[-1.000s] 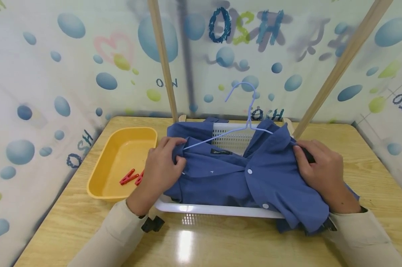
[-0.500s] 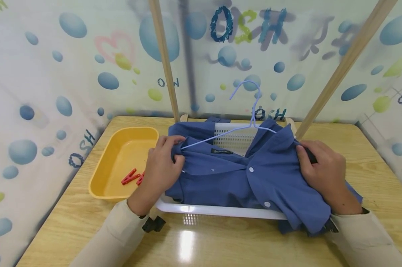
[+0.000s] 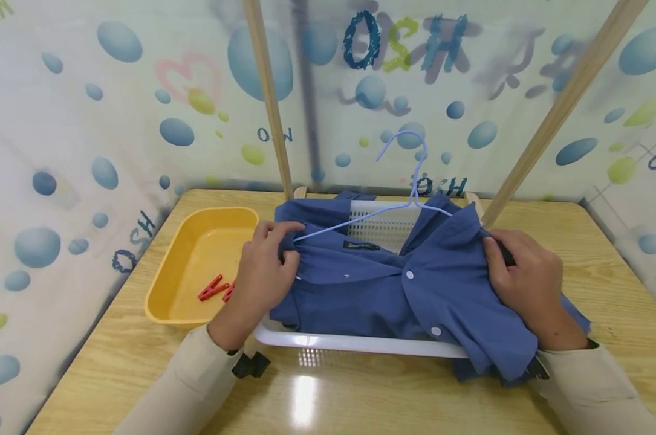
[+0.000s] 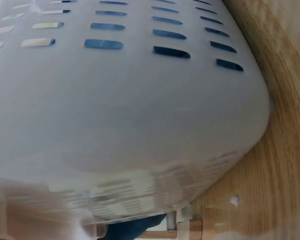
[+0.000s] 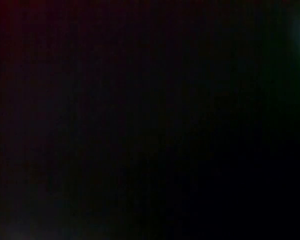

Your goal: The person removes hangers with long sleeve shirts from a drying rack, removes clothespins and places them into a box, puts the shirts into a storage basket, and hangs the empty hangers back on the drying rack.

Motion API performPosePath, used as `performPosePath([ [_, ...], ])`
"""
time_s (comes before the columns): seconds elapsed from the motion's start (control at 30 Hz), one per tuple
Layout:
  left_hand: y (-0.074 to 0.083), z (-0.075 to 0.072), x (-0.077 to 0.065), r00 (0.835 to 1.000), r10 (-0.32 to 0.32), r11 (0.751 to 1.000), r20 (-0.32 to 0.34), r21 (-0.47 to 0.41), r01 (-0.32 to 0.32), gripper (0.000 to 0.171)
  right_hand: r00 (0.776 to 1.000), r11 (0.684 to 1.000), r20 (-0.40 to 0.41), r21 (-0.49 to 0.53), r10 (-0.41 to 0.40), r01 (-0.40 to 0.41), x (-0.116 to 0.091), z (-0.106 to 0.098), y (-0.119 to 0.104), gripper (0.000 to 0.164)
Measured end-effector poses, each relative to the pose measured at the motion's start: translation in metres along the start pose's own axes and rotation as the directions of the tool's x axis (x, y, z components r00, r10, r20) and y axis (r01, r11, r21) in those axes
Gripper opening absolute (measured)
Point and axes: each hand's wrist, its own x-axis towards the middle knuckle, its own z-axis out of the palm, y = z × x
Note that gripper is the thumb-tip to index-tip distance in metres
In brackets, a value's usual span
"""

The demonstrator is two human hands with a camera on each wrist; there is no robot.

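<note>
A blue shirt point(image 3: 355, 308) with white buttons lies over a white basket point(image 3: 371, 345), partly hanging past its front right rim. Inside the shirt's neck sits a light blue hanger point(image 3: 355, 222), its hook standing up toward the wall. My left hand point(image 3: 265, 266) pinches the shirt at the left shoulder, around the hanger's end. At the other shoulder my right hand point(image 3: 529, 281) grips the cloth with thumb and fingers; the hanger's right end is hidden under the fabric. The left wrist view shows mostly the basket's slotted wall point(image 4: 125, 100). The right wrist view is almost black.
To the left stands a yellow tub point(image 3: 197, 241) with red clothespins point(image 3: 212, 288) in it. Two wooden poles point(image 3: 268, 96) rise behind the basket, close to the patterned wall. Everything rests on a wooden table point(image 3: 360, 399).
From one second ago, the hanger's hook has shifted slightly right in the head view, which itself moved a little. Both hands keep their hold on the shirt's shoulders.
</note>
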Motion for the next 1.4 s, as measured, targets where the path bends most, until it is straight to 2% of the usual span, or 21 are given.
performPosePath([
  [0.23, -0.0020, -0.0005, 0.0017, 1.000, -0.001, 0.995, 0.002, -0.101, 0.001, 0.039, 1.000, 1.000, -0.004, -0.014, 0.001, -0.001, -0.0016, -0.0002, 0.0025, 0.018],
  [0.33, -0.0028, -0.0009, 0.0028, 1.000, -0.019, 0.992, 0.015, -0.122, 0.020, 0.038, 1.000, 1.000, -0.021, -0.016, -0.002, 0.002, -0.0027, 0.0009, 0.0040, 0.016],
  [0.4, -0.0030, -0.0014, 0.0031, 0.999, -0.035, 0.991, 0.026, -0.129, 0.038, 0.038, 0.999, 1.000, -0.033, -0.012, 0.001, -0.001, -0.0025, 0.0014, 0.0037, 0.015],
  [0.63, -0.0036, -0.0021, 0.0038, 0.996, -0.075, 0.985, 0.044, -0.155, 0.081, 0.040, 1.000, 1.000, 0.001, -0.013, 0.017, -0.017, -0.0017, -0.0004, 0.0016, 0.019],
  [1.13, -0.0032, -0.0039, 0.0050, 0.992, -0.106, 0.979, 0.069, -0.167, 0.116, 0.040, 0.998, 1.000, -0.060, -0.014, 0.002, -0.003, -0.0039, 0.0025, 0.0034, 0.015],
  [1.4, -0.0048, -0.0048, 0.0064, 0.991, -0.109, 0.969, 0.074, -0.215, 0.122, 0.041, 0.998, 1.000, -0.066, -0.014, 0.001, -0.001, -0.0048, 0.0025, 0.0038, 0.014],
])
